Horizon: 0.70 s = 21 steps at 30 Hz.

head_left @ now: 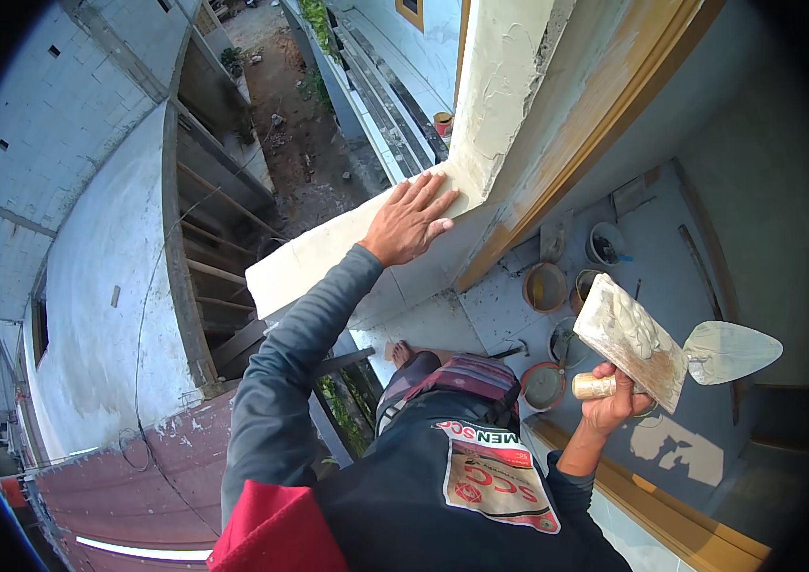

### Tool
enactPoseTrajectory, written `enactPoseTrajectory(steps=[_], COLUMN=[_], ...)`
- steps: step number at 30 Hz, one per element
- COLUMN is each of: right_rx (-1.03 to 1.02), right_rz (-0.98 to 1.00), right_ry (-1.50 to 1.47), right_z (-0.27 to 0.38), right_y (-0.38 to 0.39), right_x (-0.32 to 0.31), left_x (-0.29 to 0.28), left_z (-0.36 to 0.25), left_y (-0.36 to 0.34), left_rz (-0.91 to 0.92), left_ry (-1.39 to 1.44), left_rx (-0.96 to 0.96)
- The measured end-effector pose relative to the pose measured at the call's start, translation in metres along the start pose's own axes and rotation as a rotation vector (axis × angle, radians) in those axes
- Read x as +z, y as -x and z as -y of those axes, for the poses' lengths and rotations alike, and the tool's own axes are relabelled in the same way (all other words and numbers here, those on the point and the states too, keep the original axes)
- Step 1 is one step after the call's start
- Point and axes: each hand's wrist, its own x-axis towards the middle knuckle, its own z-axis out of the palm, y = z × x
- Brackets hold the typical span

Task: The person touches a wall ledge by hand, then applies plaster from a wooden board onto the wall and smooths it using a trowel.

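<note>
My left hand (410,221) lies flat, fingers spread, on a white plastered ledge (318,257) at the foot of a plastered column (509,86). My right hand (614,400) grips wooden handles and holds a rectangular wooden hawk board (628,340) carrying white plaster, together with a pointed metal trowel (733,351) whose blade sticks out to the right. I look down from a height; my bare foot (400,355) shows below on a tiled surface.
Several round buckets and tubs (545,286) with paste stand on the grey floor (671,248) below. A wooden door frame (595,124) runs along the column. To the left are a grey wall (99,286), a dirt alley (299,133) and a red roof (118,477).
</note>
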Motion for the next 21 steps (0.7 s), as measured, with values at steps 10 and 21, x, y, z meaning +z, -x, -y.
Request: enactPoseTrajectory(steps=[10,21], right_rx=[-0.045,-0.013], right_rz=[-0.046,0.033], right_ry=[0.051,0.07], right_z=[-0.011,0.001], right_y=[0.004,-0.006], right_x=[-0.021,-0.008], left_x=[-0.098,-0.114], left_z=[0.07,0.038], left_y=[0.2,0.206], left_rz=[0.148,0.084], left_ry=[-0.365,-0.338], left_rx=[-1.2,-1.019])
